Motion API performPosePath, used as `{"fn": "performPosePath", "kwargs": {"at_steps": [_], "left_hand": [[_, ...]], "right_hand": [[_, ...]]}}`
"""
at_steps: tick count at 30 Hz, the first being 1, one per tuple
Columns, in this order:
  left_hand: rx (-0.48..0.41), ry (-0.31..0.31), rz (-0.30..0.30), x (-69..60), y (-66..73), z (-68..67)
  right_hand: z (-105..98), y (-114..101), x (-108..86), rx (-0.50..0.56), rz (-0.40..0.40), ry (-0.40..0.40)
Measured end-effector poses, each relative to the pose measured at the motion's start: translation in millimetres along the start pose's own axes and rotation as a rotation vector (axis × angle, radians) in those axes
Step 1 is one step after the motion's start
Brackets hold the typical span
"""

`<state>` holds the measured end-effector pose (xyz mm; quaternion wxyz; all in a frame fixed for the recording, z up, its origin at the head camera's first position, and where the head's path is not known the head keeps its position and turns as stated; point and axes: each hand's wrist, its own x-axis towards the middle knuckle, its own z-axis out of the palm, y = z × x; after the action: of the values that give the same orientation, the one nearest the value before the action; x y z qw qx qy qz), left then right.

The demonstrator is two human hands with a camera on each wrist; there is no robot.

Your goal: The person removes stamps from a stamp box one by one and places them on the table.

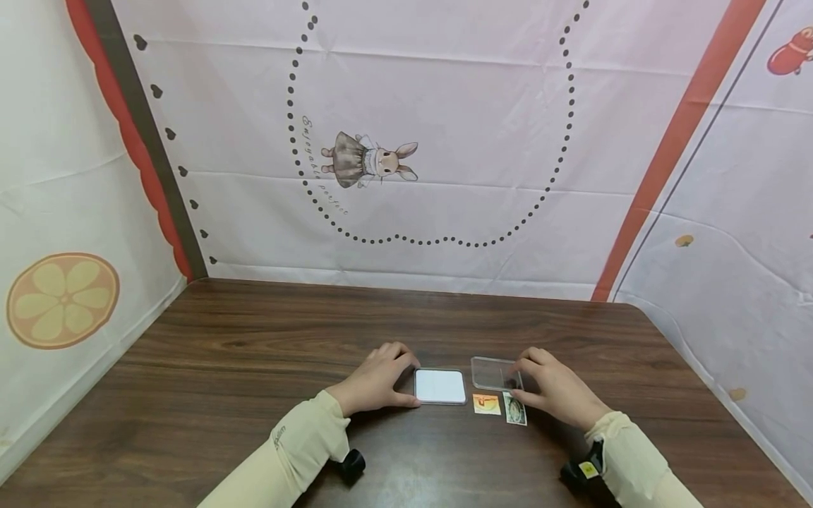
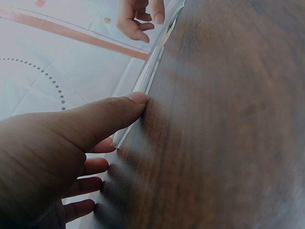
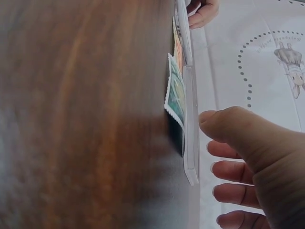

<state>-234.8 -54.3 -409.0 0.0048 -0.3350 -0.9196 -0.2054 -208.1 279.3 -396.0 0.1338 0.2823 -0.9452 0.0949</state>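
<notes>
A clear shallow plastic case [image 1: 440, 387] with a white inside lies flat on the table. My left hand [image 1: 376, 379] holds its left end, thumb at the near corner and a forefinger at the far one; in the left wrist view the thumb [image 2: 136, 99] rests against the case edge. To the right lies a clear plastic lid [image 1: 490, 372]. Over its right end hovers my right hand [image 1: 559, 388], fingers loosely bent and, in the right wrist view, a small gap between thumb and lid. Just nearer than the lid lie an orange stamp [image 1: 486, 404] and a green stamp [image 1: 515, 409].
The brown wooden table [image 1: 267, 331] reaches back to a printed cloth wall [image 1: 444, 141] with a rabbit figure. More cloth hangs at the left and right sides. Black wrist cameras sit under both cuffs.
</notes>
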Motion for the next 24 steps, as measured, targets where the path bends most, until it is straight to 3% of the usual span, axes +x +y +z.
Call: {"fn": "performPosePath", "kwargs": {"at_steps": [24], "left_hand": [[0.003,0.005,0.005,-0.1,-0.6,0.5]], "right_hand": [[0.7,3.5,4.7,-0.032,0.065,-0.034]]}}
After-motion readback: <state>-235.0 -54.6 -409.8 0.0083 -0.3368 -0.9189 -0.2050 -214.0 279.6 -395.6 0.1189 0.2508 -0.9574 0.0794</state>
